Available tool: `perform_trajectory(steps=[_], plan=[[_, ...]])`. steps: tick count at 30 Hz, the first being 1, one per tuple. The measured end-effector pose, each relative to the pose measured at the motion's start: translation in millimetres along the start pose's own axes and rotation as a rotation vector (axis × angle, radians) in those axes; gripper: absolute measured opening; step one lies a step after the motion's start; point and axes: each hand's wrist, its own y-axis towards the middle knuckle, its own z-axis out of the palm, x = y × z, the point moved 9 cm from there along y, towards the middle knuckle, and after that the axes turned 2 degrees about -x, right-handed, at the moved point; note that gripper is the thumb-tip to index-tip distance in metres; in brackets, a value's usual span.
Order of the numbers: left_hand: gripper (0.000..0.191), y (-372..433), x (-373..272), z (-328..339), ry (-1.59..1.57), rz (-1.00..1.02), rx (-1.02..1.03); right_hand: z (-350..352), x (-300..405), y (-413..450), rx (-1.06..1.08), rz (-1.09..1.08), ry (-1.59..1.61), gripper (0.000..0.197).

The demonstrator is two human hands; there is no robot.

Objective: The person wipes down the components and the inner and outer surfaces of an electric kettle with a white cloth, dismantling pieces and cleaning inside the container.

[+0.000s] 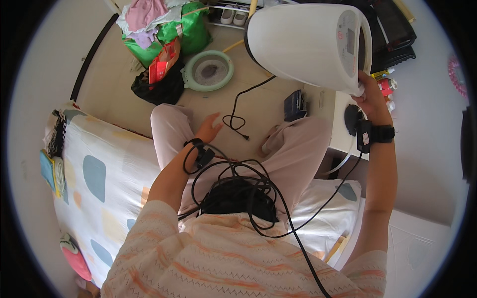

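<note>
My right hand (367,95) grips the lower corner of a white electric appliance (298,43), which looks like a hot-water pot. It is lifted and lies tilted on its side, its panel with a small display (350,41) facing right and its black base to the left. A black power cord (235,100) trails from the appliance to the tiled floor, where its plug (244,137) lies loose. Near my knee, my left hand (209,128) hovers with fingers apart and nothing in it.
A green basin (228,80), green bags with clothes (195,31) and a dark box (294,106) stand on the floor. Black cables (268,178) coil over my lap. To the right is a white cabinet (341,130); a patterned bed (123,156) lies around me.
</note>
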Motion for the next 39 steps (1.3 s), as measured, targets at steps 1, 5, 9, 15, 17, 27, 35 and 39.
perform_trajectory(steps=[1, 5, 9, 15, 17, 27, 35, 39], plan=[[0.038, -0.5, 34.5, 6.5, -0.333, -0.411, 0.046, -2.9, 3.7, -0.2, -0.005, -0.010, -0.002, 0.021], [0.046, 29.8, 45.9, -8.9, -0.920, -0.877, 0.197, -15.4, 7.4, 1.6, 0.086, -0.008, -0.130, 0.023], [0.061, 84.4, 21.1, -78.9, -0.532, -0.304, 0.027, -5.4, 3.2, -4.8, -0.009, -0.287, -0.361, 0.034], [0.092, 115.7, -43.7, -109.1, -0.994, -0.492, -0.096, 40.1, 5.8, -16.0, -0.114, -0.120, -0.662, 0.033], [0.097, 115.7, -80.2, -144.2, -0.824, -0.459, -0.094, 70.3, 9.2, -14.4, 0.005, -0.112, -0.772, 0.029], [0.077, 116.2, -144.0, -200.4, -0.202, -0.198, -0.073, 204.6, 10.3, -12.6, 0.359, -0.579, -1.302, 0.038], [0.078, 75.7, -116.5, -174.6, -0.041, -0.461, 0.300, 251.0, -1.6, -37.6, 0.410, -0.711, -1.565, 0.033], [0.071, 54.2, -87.5, -143.8, -0.302, -0.518, 0.245, 267.5, -4.1, -49.6, 0.396, -0.780, -1.575, 0.038]])
